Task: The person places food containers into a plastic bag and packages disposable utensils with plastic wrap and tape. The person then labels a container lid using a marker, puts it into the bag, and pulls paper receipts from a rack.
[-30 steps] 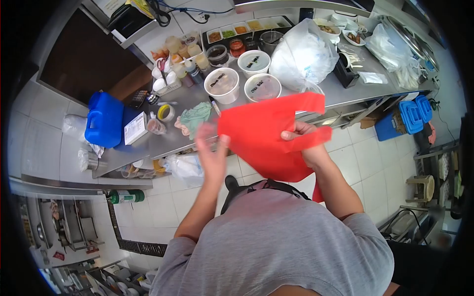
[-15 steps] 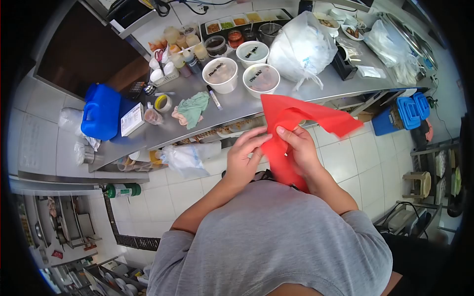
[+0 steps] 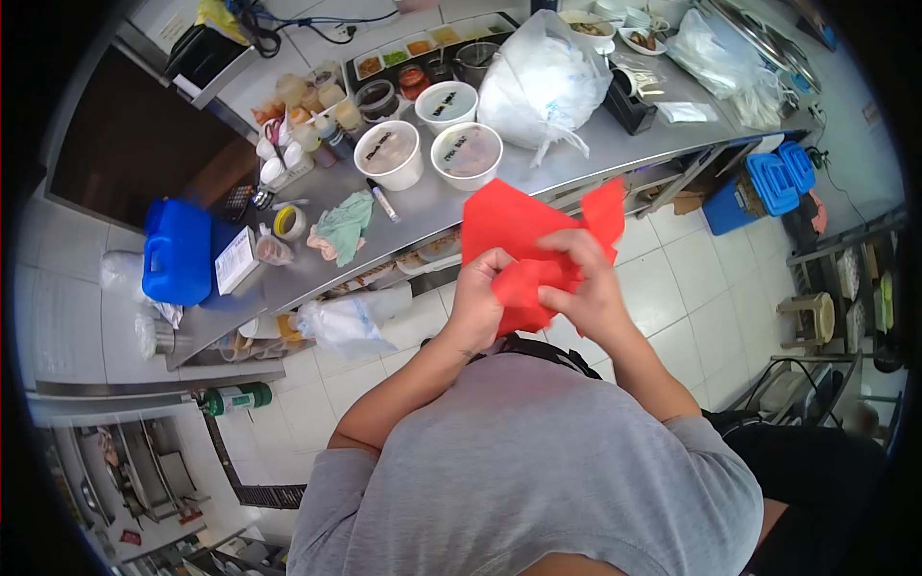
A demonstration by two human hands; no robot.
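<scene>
A red cloth-like bag, creased and partly folded, is held up in front of my body, just off the counter's front edge. My left hand is closed on its near left part, thumb and fingertips pinching the material. On the other side, my right hand has its fingers curled over the bag and its thumb against the near fold, with red material between them. One flap of the bag sticks up beyond the right fingers. Folds hide part of the bag's shape.
On the steel counter stand lidded white tubs, a marker, a green cloth, a tape roll, a blue jug and a stuffed white plastic bag. Blue bins stand at the right.
The red bag has been turned and bunched between my hands; its long flap no longer stretches to the right. My left fingers have closed on it. The view has shifted slightly.
</scene>
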